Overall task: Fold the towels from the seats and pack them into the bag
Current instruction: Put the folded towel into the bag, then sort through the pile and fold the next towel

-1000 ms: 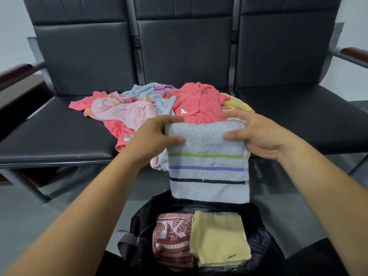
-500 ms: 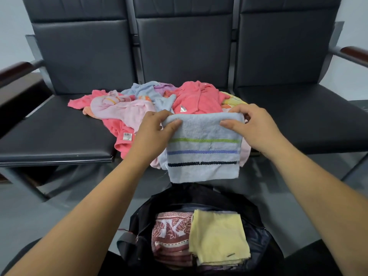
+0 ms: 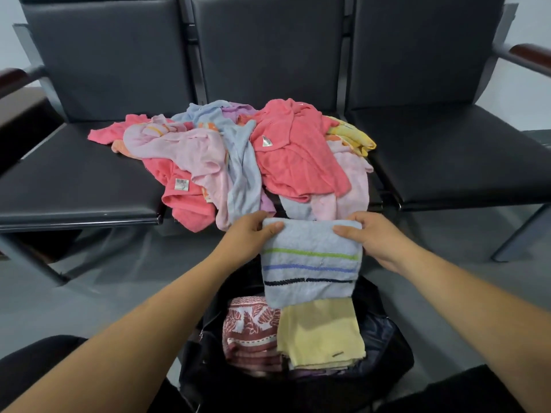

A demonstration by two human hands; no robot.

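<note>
I have the blue striped towel folded into a neat rectangle and hanging just over the open bag, its lower edge overlapping my view of the yellow towel packed there; whether the two touch I cannot tell. My left hand pinches the top left corner and my right hand pinches the top right, thumbs on the near face and fingers curled behind, the hands apart by the towel's own width. I judge that grip is there to keep the fold line taut so the layers do not slip open on the way down. The yellow towel lies beside the red patterned towel, flat and side by side, which leaves a level bed for the next one. I reckon the step in hand is laying this towel on top of them. The pile of towels on the seats is large and tangled, spilling over the front edge of the middle seat, so I judge most of the job remains
</note>
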